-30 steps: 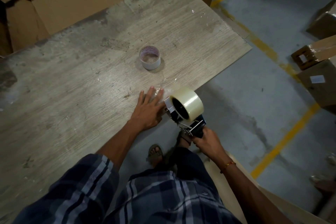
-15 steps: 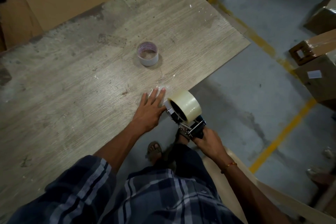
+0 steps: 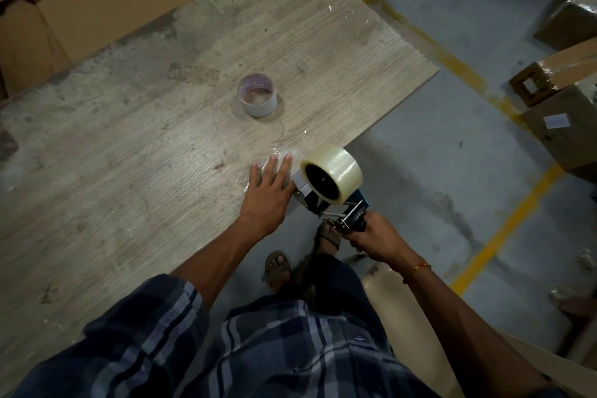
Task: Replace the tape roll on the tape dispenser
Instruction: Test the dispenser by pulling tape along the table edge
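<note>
At the near edge of the worn wooden table (image 3: 135, 145), the left hand (image 3: 269, 191) lies flat with its fingers straight and spread, palm down on a glossy strip of clear tape (image 3: 284, 152) stuck to the boards. Just beside that hand, on its right, sits the tape dispenser (image 3: 326, 203) with a full roll of clear tape (image 3: 334, 173) mounted on its hub — the roll hangs right at the table's edge, its dark hub facing the camera, and the dispenser's front plate touches or nearly touches the side of the left hand. The right hand (image 3: 374, 236) is curled round the dispenser's dark handle, off the table and over the floor, so the roll lies between the two hands, closer to the left one.

Farther in on the table, well apart from both hands, stands the empty tape core (image 3: 257, 99) — a white cardboard ring, upright on its rim.

Cardboard boxes (image 3: 562, 119) stand on the grey floor to the right, beside yellow floor lines (image 3: 504, 229), and flat brown cardboard lies beyond the table's far edge. A checked shirt (image 3: 258, 355) and sandalled feet fill the foreground.
</note>
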Tool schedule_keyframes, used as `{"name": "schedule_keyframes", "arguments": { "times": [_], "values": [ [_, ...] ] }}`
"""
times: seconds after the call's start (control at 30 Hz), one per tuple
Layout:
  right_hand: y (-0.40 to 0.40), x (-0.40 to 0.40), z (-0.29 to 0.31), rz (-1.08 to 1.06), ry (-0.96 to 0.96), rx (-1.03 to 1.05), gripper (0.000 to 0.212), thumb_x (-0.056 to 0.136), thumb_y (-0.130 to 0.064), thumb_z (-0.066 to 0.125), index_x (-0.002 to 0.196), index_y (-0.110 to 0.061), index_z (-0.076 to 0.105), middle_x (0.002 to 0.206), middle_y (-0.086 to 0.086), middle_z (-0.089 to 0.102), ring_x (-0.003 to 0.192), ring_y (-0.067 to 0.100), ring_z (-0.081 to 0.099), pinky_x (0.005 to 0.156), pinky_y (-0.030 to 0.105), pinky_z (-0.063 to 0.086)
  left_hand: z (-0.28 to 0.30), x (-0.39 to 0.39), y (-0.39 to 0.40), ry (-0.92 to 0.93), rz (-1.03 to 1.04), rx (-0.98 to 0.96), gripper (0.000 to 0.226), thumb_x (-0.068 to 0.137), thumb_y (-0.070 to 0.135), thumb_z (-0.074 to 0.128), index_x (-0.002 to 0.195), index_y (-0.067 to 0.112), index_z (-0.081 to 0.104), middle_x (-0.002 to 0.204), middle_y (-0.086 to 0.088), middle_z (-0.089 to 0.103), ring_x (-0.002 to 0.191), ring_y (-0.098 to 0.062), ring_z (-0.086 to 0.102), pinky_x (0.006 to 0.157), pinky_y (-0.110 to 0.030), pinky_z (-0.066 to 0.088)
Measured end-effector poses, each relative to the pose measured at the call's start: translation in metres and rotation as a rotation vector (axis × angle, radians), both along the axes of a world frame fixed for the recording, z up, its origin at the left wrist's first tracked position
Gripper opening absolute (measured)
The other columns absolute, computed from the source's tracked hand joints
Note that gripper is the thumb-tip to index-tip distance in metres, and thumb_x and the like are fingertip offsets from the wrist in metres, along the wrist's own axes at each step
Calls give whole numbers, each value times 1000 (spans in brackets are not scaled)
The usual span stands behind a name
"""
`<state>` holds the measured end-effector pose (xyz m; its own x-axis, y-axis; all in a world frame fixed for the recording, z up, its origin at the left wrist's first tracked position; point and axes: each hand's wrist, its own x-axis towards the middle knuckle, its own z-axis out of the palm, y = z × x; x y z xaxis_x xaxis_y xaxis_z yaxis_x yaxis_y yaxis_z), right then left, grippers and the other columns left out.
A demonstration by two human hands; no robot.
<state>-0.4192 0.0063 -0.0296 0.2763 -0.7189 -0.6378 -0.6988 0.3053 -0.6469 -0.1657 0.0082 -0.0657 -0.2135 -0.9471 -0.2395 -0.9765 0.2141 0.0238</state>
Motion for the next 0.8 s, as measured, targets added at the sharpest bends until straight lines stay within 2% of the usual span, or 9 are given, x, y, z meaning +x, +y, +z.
{"name": "schedule_keyframes", "arguments": {
  "times": [0.07, 0.17, 0.27, 0.33, 0.4, 0.53, 0.6, 0.7, 0.8],
  "values": [
    [4, 4, 0, -38, -28, 47, 16, 90, -18, 71, 96, -4, 67, 68, 6, 66, 59, 16, 59, 56, 28, 48, 2, -3, 1, -33, 2, 1, 74, 97, 11, 41, 159, 20, 1, 166, -14, -16, 151, -43, -13, 118, -66, 3],
    [17, 7, -2, -124, -90, 162, 21, 91, -14, 68, 99, 5, 65, 65, 9, 64, 59, 25, 58, 63, 39, 50, 4, -10, 3, -81, 8, 17, 74, 97, 12, 38, 159, 21, -3, 165, -18, -15, 150, -47, -10, 119, -65, 4],
    [22, 7, 2, -211, -174, 216, 19, 91, -15, 69, 98, 2, 64, 69, 14, 65, 63, 30, 59, 68, 44, 50, 7, -10, -3, -5, 27, 115, 81, 93, 12, 47, 159, 20, 0, 166, -15, -16, 151, -44, -13, 120, -62, 4],
    [20, 4, 12, -253, -232, 217, 22, 90, -20, 72, 97, -1, 64, 70, 16, 67, 63, 32, 61, 66, 45, 53, 9, 1, -12, 163, 58, 190, 73, 93, 20, 51, 157, 23, 15, 168, -9, -6, 153, -39, -8, 120, -61, 8],
    [17, 2, 22, -258, -263, 188, 30, 89, -28, 74, 100, -1, 65, 70, 18, 67, 63, 34, 63, 62, 42, 55, 17, 13, -17, 405, 150, 167, 55, 95, 24, 48, 149, 24, 37, 166, -5, 18, 153, -35, 7, 120, -59, 14],
    [10, 1, 42, -311, -325, 229, 39, 87, -32, 76, 101, 1, 62, 68, 15, 64, 59, 32, 61, 50, 34, 54, 50, 17, -18, 959, 517, 52, 38, 97, 19, 47, 132, 12, 61, 140, -7, 58, 137, -24, 45, 112, -38, 36],
    [7, 3, 53, -335, -380, 282, 41, 85, -32, 76, 93, 6, 59, 69, 21, 59, 54, 31, 57, 45, 32, 51, 70, 12, -22, 1151, 710, 251, 41, 99, 35, 56, 136, 19, 57, 137, -4, 60, 124, -18, 56, 102, -33, 44],
    [1, 7, 67, -296, -438, 344, 38, 84, -33, 74, 89, 2, 60, 67, 15, 58, 48, 25, 56, 44, 29, 50, 85, 13, -25, 1248, 758, 599, 71, 82, 63, 65, 140, 27, 50, 125, 1, 65, 100, -15, 68, 87, -32, 48],
    [-6, 12, 79, -224, -414, 371, 31, 90, -32, 71, 88, -2, 62, 67, 10, 61, 50, 21, 59, 46, 28, 51, 90, 16, -22, 1393, 720, 648, 61, 78, 59, 73, 124, 21, 64, 105, -3, 71, 82, -20, 63, 78, -38, 46]
  ]
}}
